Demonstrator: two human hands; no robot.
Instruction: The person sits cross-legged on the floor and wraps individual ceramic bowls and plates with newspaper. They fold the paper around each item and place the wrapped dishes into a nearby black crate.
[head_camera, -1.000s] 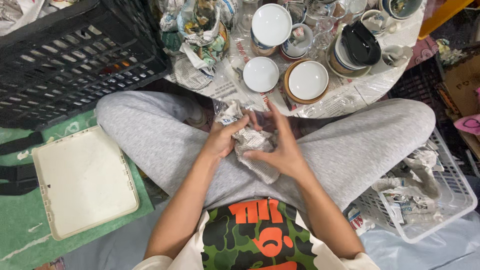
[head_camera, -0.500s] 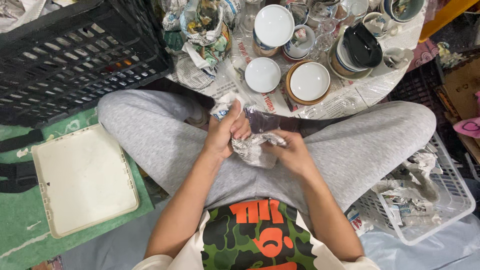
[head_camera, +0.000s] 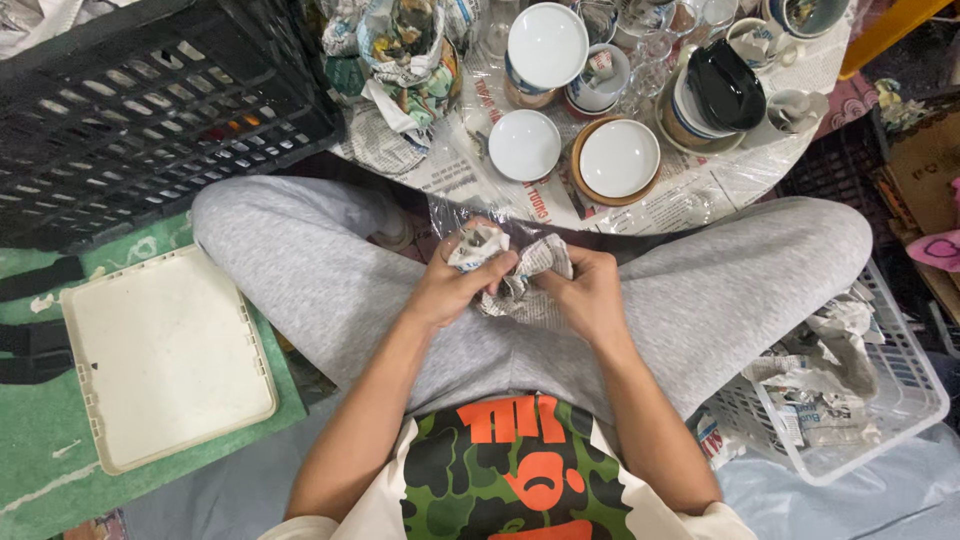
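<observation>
Sitting cross-legged, a person holds a crumpled newspaper bundle (head_camera: 515, 270) over the lap. The left hand (head_camera: 455, 285) grips its left side, and the right hand (head_camera: 585, 295) pinches its right side. White bowls (head_camera: 620, 157) sit on the tabletop (head_camera: 700, 195) just past them.

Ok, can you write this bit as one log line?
left hand: grips crumpled newspaper bundle | right hand: grips same bundle | place: lap, before round dish-covered table

Over a lap in grey trousers, the left hand (head_camera: 452, 288) and right hand (head_camera: 585, 295) both grip a crumpled newspaper bundle (head_camera: 515, 272). Just beyond, white bowls (head_camera: 525, 145) sit on a newspaper-covered table (head_camera: 690, 195); a black crate (head_camera: 150, 100) stands left, a white basket (head_camera: 880, 420) right.
</observation>
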